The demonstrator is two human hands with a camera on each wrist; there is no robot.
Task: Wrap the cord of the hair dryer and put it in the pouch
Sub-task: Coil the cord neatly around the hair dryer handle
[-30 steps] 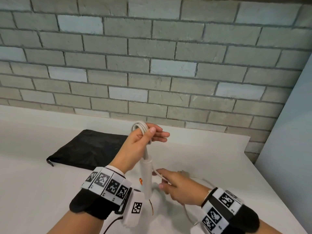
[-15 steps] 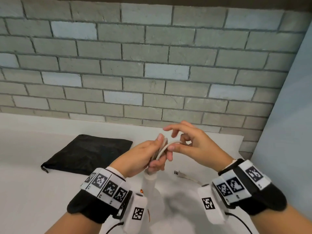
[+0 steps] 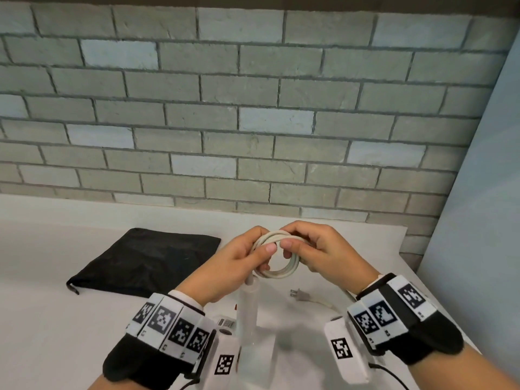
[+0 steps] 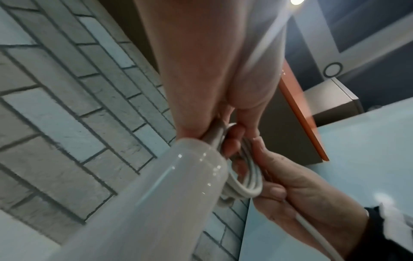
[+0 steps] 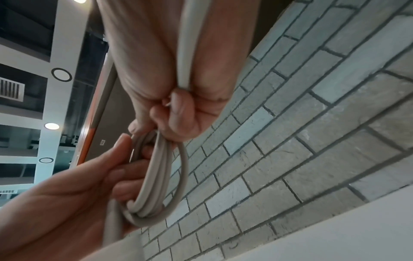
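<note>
The white hair dryer [image 3: 249,311] stands with its handle up below my hands; its glossy handle [image 4: 156,190] fills the left wrist view. Its white cord [image 3: 281,270] is coiled into several loops above the handle. My left hand [image 3: 239,260] grips the coil on its left side, thumb over the loops. My right hand [image 3: 312,249] pinches the coil's top right, and the cord [image 5: 187,53] runs back through its palm. The coil [image 5: 156,176] hangs between both hands. The loose plug [image 3: 299,295] lies on the table. The black pouch [image 3: 146,260] lies flat to the left.
The white table [image 3: 56,319] runs back to a grey brick wall [image 3: 253,108]. A pale blue panel [image 3: 478,220] closes off the right side, near the table's right edge.
My right hand came up from the table with the cord, laid another loop on the coil, and now pinches it beside my left hand. The plug end has been drawn closer.
</note>
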